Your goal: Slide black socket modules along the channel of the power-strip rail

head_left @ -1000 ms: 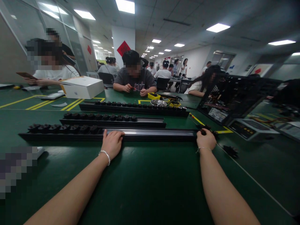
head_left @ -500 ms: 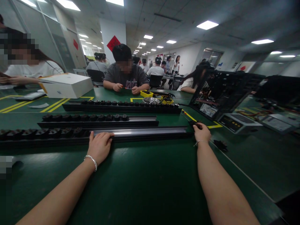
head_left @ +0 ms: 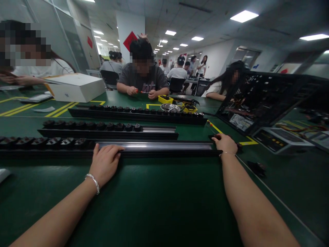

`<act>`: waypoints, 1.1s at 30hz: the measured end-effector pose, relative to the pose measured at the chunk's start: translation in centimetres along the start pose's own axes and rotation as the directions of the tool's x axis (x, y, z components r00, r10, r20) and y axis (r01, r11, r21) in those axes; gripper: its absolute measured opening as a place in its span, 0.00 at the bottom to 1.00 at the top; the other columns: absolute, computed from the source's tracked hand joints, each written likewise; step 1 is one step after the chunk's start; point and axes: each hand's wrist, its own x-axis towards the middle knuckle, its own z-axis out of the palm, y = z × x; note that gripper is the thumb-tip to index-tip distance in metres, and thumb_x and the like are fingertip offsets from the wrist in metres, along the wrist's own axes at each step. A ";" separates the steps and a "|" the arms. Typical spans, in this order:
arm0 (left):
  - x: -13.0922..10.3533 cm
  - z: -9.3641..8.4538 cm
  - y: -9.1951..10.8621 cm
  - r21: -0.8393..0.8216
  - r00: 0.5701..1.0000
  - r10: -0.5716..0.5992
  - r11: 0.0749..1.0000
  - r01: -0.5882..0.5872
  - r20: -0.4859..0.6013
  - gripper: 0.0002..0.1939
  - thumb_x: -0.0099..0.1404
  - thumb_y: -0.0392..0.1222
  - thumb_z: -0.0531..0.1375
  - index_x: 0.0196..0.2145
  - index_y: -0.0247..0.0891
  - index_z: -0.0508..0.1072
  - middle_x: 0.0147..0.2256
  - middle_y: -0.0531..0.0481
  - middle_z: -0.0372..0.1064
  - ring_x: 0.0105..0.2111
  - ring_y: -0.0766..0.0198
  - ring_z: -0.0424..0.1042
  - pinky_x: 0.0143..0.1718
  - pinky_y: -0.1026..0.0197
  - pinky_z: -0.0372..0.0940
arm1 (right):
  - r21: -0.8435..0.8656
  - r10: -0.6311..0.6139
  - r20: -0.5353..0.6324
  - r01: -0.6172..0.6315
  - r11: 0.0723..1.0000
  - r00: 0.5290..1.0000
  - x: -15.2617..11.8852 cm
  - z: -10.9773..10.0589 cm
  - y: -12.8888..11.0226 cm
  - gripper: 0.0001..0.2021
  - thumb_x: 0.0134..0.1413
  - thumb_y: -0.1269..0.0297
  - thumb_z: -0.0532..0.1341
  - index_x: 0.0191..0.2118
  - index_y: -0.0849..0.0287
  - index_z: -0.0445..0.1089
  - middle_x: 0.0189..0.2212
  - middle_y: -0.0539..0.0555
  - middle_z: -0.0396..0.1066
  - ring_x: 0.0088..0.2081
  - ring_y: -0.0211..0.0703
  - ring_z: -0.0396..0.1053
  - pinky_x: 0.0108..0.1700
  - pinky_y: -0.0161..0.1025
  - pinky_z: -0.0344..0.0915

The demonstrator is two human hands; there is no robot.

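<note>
A long black rail [head_left: 159,152] with a shiny metal channel lies across the table in front of me. Black socket modules [head_left: 53,144] sit in a row in its left part. My left hand [head_left: 106,158] is closed over the rail's near wall, just right of the last module, fingertips at the channel. At the rail's right end, my right hand [head_left: 226,144] is closed in a pinch. A dark part [head_left: 212,136] shows at its fingertips, mostly hidden; it looks like a small black module. Another loose black piece [head_left: 257,168] lies right of this hand.
Two more rails with modules, a shorter one [head_left: 110,134] and a longer one [head_left: 144,115], lie behind. A metal dish [head_left: 170,108], yellow bins [head_left: 165,99], white box [head_left: 79,90], open computer case [head_left: 259,99] and power supply [head_left: 282,139] stand around. A person [head_left: 142,77] opposite holds a screwdriver.
My view has shifted slightly. My right hand has turned at the rail's right end, and less of the dark part shows. My left hand stays on the rail.
</note>
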 end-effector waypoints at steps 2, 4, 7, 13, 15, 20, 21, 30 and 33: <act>0.0 0.0 0.0 0.002 1.000 0.002 1.000 -0.002 -0.001 0.16 0.63 0.42 0.47 0.40 0.44 0.72 0.40 0.47 0.73 0.44 0.53 0.69 0.60 0.36 0.41 | -0.033 -0.013 -0.032 0.012 0.999 0.999 0.0 0.0 -0.1 0.17 0.51 0.52 0.58 0.44 0.51 0.73 0.44 0.58 0.69 0.40 0.49 0.69 0.37 0.43 0.63; 0.0 -0.1 0.1 0.003 1.000 -0.001 1.000 0.001 0.003 0.16 0.63 0.42 0.47 0.40 0.44 0.72 0.40 0.47 0.73 0.44 0.53 0.69 0.60 0.36 0.42 | -0.042 0.006 -0.033 -0.007 0.999 0.999 0.1 0.2 0.0 0.18 0.51 0.52 0.58 0.46 0.51 0.73 0.44 0.59 0.69 0.40 0.51 0.68 0.37 0.45 0.63; 0.1 -0.2 0.3 0.000 1.000 -0.007 1.000 0.007 0.013 0.16 0.63 0.41 0.47 0.41 0.44 0.72 0.40 0.47 0.73 0.45 0.54 0.69 0.60 0.37 0.42 | 0.022 0.074 0.006 -0.074 0.997 0.997 0.4 0.3 0.1 0.21 0.48 0.51 0.61 0.48 0.52 0.72 0.40 0.59 0.72 0.39 0.53 0.68 0.39 0.47 0.63; 0.1 -0.1 0.4 -0.006 1.000 -0.005 1.000 0.005 0.014 0.16 0.63 0.41 0.47 0.42 0.43 0.72 0.41 0.47 0.72 0.46 0.54 0.68 0.60 0.38 0.41 | 0.375 0.250 -0.169 -0.173 0.911 0.953 -0.2 -1.3 1.3 0.18 0.51 0.56 0.57 0.46 0.57 0.73 0.38 0.58 0.74 0.39 0.48 0.68 0.42 0.41 0.60; 0.1 -0.1 0.4 -0.012 1.000 -0.004 1.000 0.004 0.010 0.16 0.63 0.41 0.47 0.42 0.43 0.72 0.41 0.46 0.73 0.46 0.54 0.68 0.60 0.37 0.41 | 0.451 0.350 -0.224 -0.221 0.864 0.910 -0.7 -2.0 2.0 0.18 0.54 0.61 0.52 0.46 0.60 0.72 0.39 0.59 0.74 0.41 0.46 0.67 0.44 0.40 0.59; 0.1 -0.1 0.5 -0.034 1.000 0.002 0.999 -0.002 0.003 0.15 0.63 0.41 0.48 0.42 0.43 0.72 0.41 0.47 0.73 0.46 0.54 0.68 0.60 0.37 0.41 | 0.536 0.361 -0.137 -0.238 0.810 0.922 -1.1 -1.9 2.9 0.19 0.52 0.66 0.48 0.46 0.60 0.71 0.40 0.56 0.75 0.30 0.40 0.68 0.35 0.37 0.62; 0.1 -0.1 0.5 -0.035 1.000 0.001 0.999 -0.001 0.004 0.15 0.64 0.41 0.48 0.42 0.43 0.72 0.41 0.47 0.73 0.46 0.55 0.68 0.60 0.37 0.41 | 0.554 0.336 -0.098 -0.229 0.800 0.937 -1.0 -1.8 2.9 0.19 0.52 0.65 0.49 0.45 0.59 0.71 0.40 0.55 0.75 0.27 0.39 0.67 0.33 0.36 0.62; 0.2 -0.3 1.1 -0.089 0.996 -0.047 0.995 0.041 -0.071 0.16 0.63 0.43 0.49 0.44 0.42 0.72 0.45 0.46 0.71 0.52 0.54 0.63 0.60 0.41 0.45 | 0.306 -0.217 -0.274 0.299 0.904 0.937 -4.6 -3.4 -4.3 0.19 0.53 0.61 0.49 0.43 0.61 0.74 0.42 0.59 0.74 0.44 0.50 0.69 0.48 0.46 0.63; 0.2 -0.5 1.0 -0.074 0.977 -0.147 0.988 0.137 -0.158 0.17 0.62 0.42 0.51 0.47 0.41 0.70 0.52 0.45 0.66 0.58 0.53 0.55 0.62 0.42 0.42 | 0.195 -0.515 -0.212 0.552 0.811 0.831 -8.3 -2.9 -8.0 0.21 0.57 0.60 0.48 0.46 0.62 0.72 0.48 0.59 0.71 0.50 0.49 0.65 0.54 0.47 0.58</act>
